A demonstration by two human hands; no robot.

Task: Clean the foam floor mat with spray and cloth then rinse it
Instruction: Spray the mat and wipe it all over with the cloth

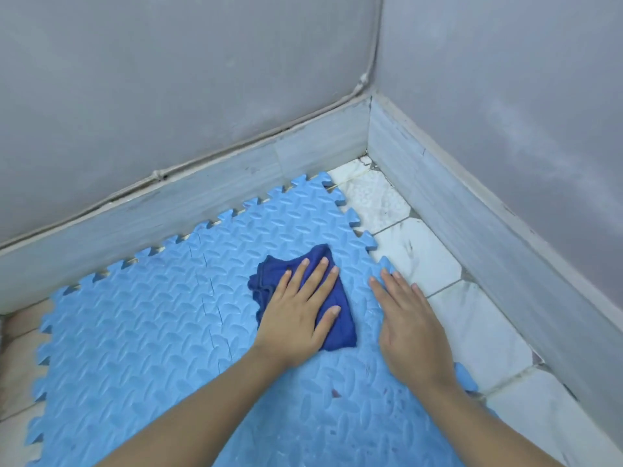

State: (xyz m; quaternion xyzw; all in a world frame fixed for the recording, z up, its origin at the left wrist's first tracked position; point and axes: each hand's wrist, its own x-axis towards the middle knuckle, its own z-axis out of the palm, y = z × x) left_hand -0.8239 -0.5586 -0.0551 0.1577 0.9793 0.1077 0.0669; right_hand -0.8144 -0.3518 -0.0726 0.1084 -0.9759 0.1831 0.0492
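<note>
A light blue foam floor mat with jigsaw edges and an embossed leaf pattern lies on the floor in a room corner. A crumpled dark blue cloth rests on the mat near its far right edge. My left hand lies flat on the cloth, fingers spread, pressing it onto the mat. My right hand lies flat, palm down, on the mat's right edge beside the cloth, holding nothing. A few small dark spots show on the mat near my forearms. No spray bottle is in view.
White marble floor tiles run along the mat's right side. Grey skirting and grey walls close the corner behind and to the right. A strip of beige floor shows at the left.
</note>
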